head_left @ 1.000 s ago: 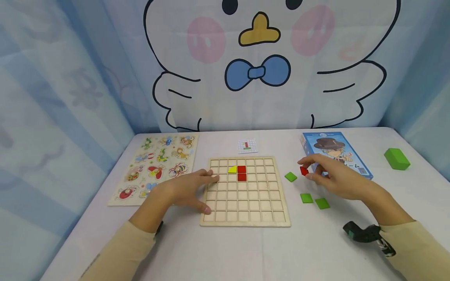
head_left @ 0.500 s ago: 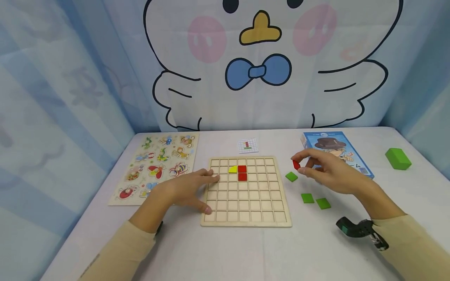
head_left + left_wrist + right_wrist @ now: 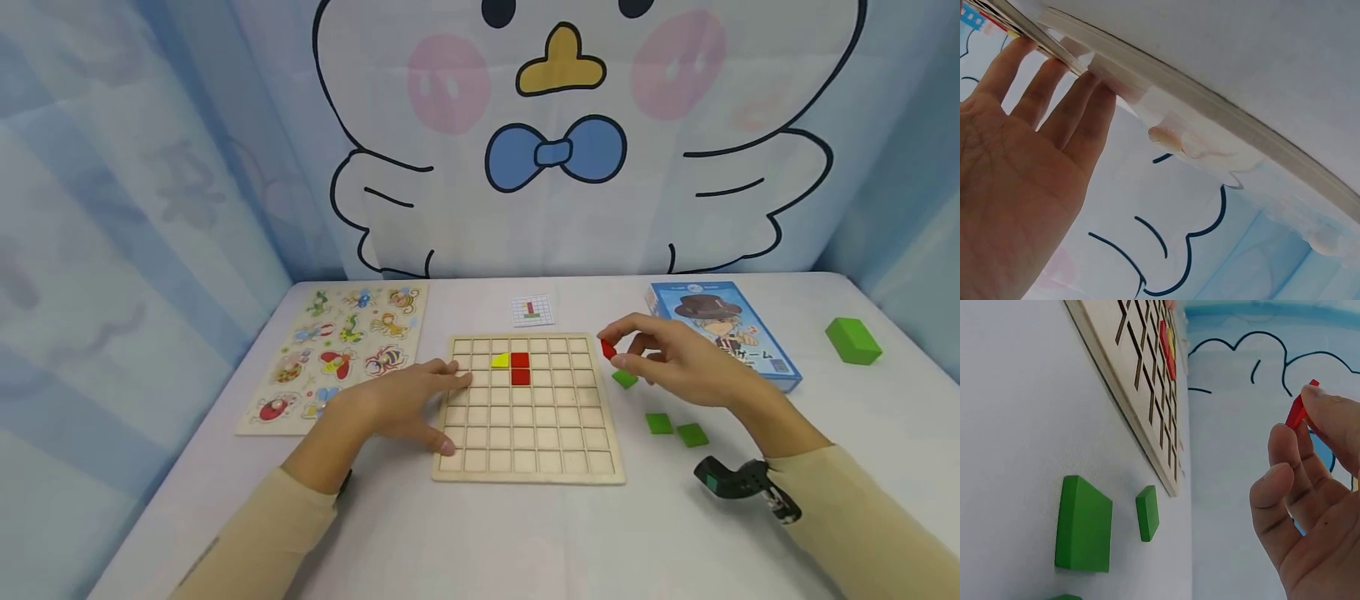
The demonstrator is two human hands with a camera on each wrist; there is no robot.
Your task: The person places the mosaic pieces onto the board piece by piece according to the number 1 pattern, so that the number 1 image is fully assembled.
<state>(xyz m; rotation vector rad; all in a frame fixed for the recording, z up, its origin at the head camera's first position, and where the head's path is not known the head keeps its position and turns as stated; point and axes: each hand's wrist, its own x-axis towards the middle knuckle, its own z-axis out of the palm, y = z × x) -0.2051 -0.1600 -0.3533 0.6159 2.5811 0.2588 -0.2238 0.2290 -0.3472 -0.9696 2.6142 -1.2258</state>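
Note:
A wooden grid board (image 3: 528, 462) lies in the middle of the table, seen edge-on in the right wrist view (image 3: 1124, 381). Two red tiles (image 3: 520, 368) and a yellow tile (image 3: 499, 361) sit in its upper cells. My right hand (image 3: 675, 358) pinches a small red tile (image 3: 608, 349) (image 3: 1298, 410) above the board's right edge. My left hand (image 3: 401, 402) lies flat with straight fingers on the board's left edge, fingers (image 3: 1066, 106) touching the board's rim. Three green tiles (image 3: 660, 423) (image 3: 1085, 525) lie on the table right of the board.
An insect puzzle board (image 3: 337, 350) lies at the left. A small pattern card (image 3: 532, 311) sits behind the grid. A blue box (image 3: 723, 329) and a green block (image 3: 852, 340) are at the right. A cartoon curtain hangs behind the table.
My right hand has carried the red tile up and to the left, from near the blue box to the board's right edge. The left hand has stayed put.

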